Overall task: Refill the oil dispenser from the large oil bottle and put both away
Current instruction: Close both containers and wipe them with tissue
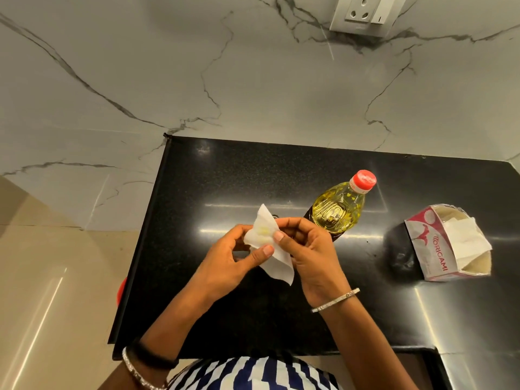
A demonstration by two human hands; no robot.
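The large oil bottle (339, 209), clear plastic with yellow oil and a red cap, stands on the black countertop (225, 175). In front of it, both my hands hold a white tissue (271, 250) that has a yellowish oil stain. My left hand (233, 260) pinches the tissue with thumb and fingers. My right hand (306, 249) grips it from the other side, fingers curled. The oil dispenser is not clearly visible; a small dark thing behind the tissue may be part of it.
An open pink and white tissue box (447, 243) lies on the counter to the right. A marble wall with a socket (363, 15) rises behind. The counter's left edge drops to a beige floor, where a red object (121, 291) peeks out.
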